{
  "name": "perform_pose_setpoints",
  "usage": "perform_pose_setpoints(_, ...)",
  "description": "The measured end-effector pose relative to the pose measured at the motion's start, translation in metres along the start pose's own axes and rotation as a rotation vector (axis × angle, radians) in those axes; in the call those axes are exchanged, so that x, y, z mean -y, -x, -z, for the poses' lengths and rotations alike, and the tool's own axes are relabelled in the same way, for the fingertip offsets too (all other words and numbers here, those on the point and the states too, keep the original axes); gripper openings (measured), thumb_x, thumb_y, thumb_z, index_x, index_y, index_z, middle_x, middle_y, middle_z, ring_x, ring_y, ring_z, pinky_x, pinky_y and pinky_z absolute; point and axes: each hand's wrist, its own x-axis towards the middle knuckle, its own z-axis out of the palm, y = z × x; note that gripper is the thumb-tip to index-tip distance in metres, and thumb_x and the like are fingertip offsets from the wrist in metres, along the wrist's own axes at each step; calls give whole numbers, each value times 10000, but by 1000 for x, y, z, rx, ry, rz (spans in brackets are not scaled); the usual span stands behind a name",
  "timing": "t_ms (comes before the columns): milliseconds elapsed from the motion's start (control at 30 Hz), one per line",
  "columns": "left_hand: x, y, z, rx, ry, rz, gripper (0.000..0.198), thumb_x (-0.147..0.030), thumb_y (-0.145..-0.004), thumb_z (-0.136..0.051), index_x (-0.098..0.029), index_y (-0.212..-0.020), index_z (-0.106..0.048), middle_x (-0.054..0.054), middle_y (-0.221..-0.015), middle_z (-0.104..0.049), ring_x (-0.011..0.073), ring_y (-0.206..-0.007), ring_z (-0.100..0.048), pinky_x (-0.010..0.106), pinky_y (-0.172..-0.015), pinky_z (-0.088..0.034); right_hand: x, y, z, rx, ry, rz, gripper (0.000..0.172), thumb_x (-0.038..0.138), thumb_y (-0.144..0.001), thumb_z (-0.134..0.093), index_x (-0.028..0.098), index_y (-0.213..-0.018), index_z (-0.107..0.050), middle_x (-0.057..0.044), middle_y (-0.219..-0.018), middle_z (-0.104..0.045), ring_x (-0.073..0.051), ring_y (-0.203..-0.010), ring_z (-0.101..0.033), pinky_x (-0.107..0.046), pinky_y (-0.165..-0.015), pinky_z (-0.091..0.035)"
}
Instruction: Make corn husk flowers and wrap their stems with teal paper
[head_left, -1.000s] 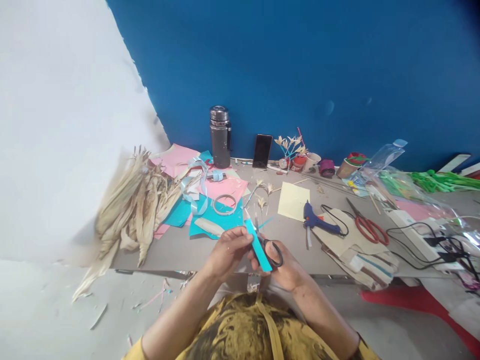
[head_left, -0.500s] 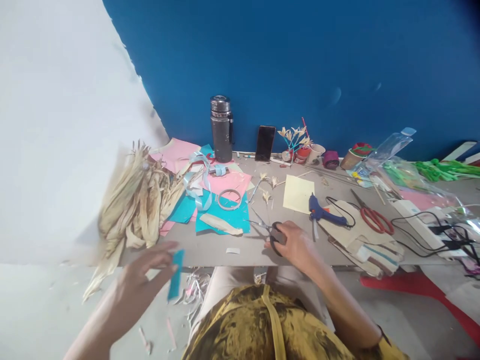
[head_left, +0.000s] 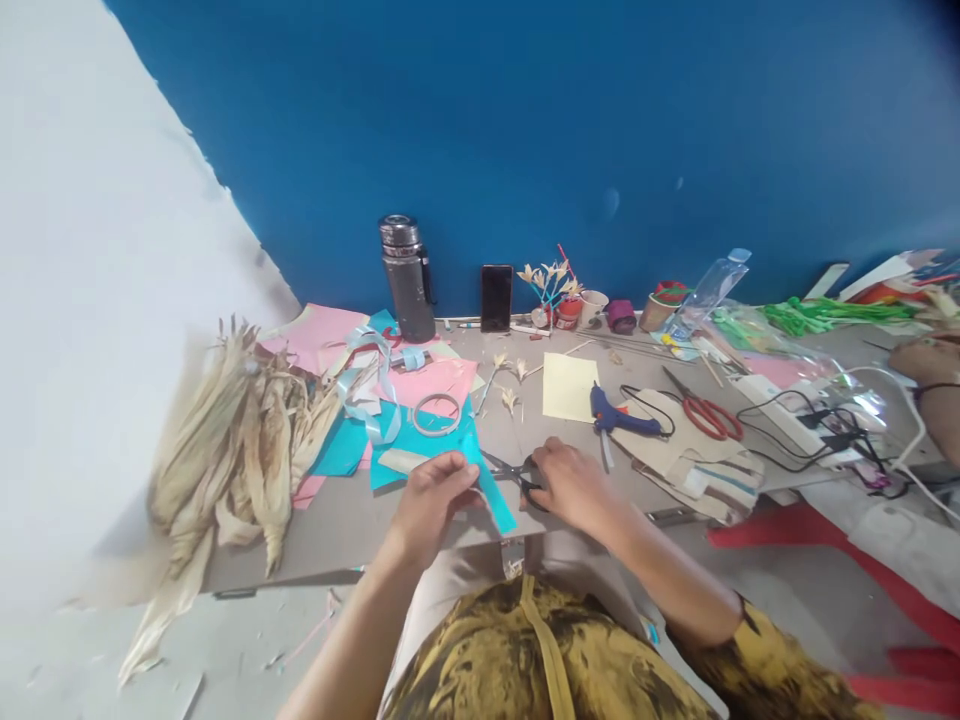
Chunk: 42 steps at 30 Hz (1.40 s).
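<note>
- Your left hand [head_left: 435,500] pinches a flat turquoise strip [head_left: 497,503] above the bench [head_left: 337,535], near its front edge; your right hand [head_left: 566,485] grasps the black-handled scissors [head_left: 510,468], metal blades just beside the strip
- 0.5 s ago your left hand had the strip far out to the left; now both are in front of you
- Wrinkled dry husks [head_left: 262,450] lie heaped at left; your left hand partly hides a pale husk piece [head_left: 401,460] on a turquoise sheet [head_left: 442,445]; a blue glue gun [head_left: 626,418] lies beyond your right hand
</note>
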Motion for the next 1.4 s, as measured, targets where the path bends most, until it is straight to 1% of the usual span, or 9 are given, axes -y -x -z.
perform_pose_setpoints(133,10,-17,-19,39,81,18,368,-389,-610,-887,-153,-644,-606,-4,-628,-631,123,-581,-612,261,-612,-553,-4,-10,-1,53,-60,39,241,271,-828,-672,139,-1030,-678,-178,-1022,-699,-307,-911,-692,-303,-673,-413)
perform_pose_setpoints(333,21,-25,-23,18,60,57,373,-401,-603,-882,-151,-655,-610,-8,-589,-623,113,-512,-599,240,-543,-527,-21,-23,-1,118,-257,114,196,272,-716,-758,184,-881,-699,-61,-822,-734,-198,-714,-655,-251,-557,-337)
perform_pose_setpoints(433,25,-30,-20,-31,24,17,366,-399,-614,-860,-156,-636,-587,-10,-566,-613,114,-494,-595,237,-537,-513,-23,-21,-2,-2,-412,86,90,227,-843,-622,192,-871,-700,-30,-818,-735,-153,-717,-637,-237,-610,-369)
perform_pose_setpoints(567,30,-35,-16,-43,-47,0,320,-391,-667,-805,-169,-651,-574,-9,-559,-608,120,-477,-570,243,-511,-483,-9,-23,-14,-269,-886,51,199,367,-882,-601,193,-867,-697,-10,-791,-718,-139,-667,-597,-239,-625,-419)
perform_pose_setpoints(667,27,-37,-17,-12,-177,-45,283,-376,-709,-765,-160,-634,-598,3,-576,-614,119,-494,-551,245,-512,-472,6,-30,-26,-250,-1255,26,283,461,-794,-680,180,-831,-687,2,-717,-677,-139,-608,-573,-239,-566,-440)
perform_pose_setpoints(800,15,-39,-25,16,-311,-112,261,-369,-730,-744,-153,-620,-649,24,-591,-639,122,-532,-538,241,-534,-454,12,-36,-26,-324,-1487,-88,325,488,-723,-730,173,-744,-655,25,-619,-597,-129,-558,-535,-237,-526,-439)
perform_pose_setpoints(967,2,-44,-43,47,-365,-50,267,-407,-739,-730,-141,-708,-726,65,-667,-691,152,-604,-595,247,-570,-464,-16,-27,-10,-550,-1499,-215,328,490,-716,-745,178,-707,-642,37,-588,-543,-106,-547,-454,-218,-509,-377)
perform_pose_setpoints(1233,22,-49,-81,39,-190,-51,267,-398,-702,-789,-158,-767,-691,3,-713,-644,115,-621,-583,233,-610,-493,-24,-17,-28,-515,-1598,-200,279,461,-778,-711,188,-740,-674,10,-648,-607,-133,-577,-511,-244,-551,-432)
perform_pose_setpoints(1400,26,-51,-88,34,-58,83,279,-357,-632,-810,-167,-667,-609,-25,-586,-598,101,-516,-542,224,-522,-468,-60,-4,-21,-510,-1095,-94,256,348,-920,-532,174,-899,-718,-42,-800,-695,-201,-746,-621,-302,-702,-496)
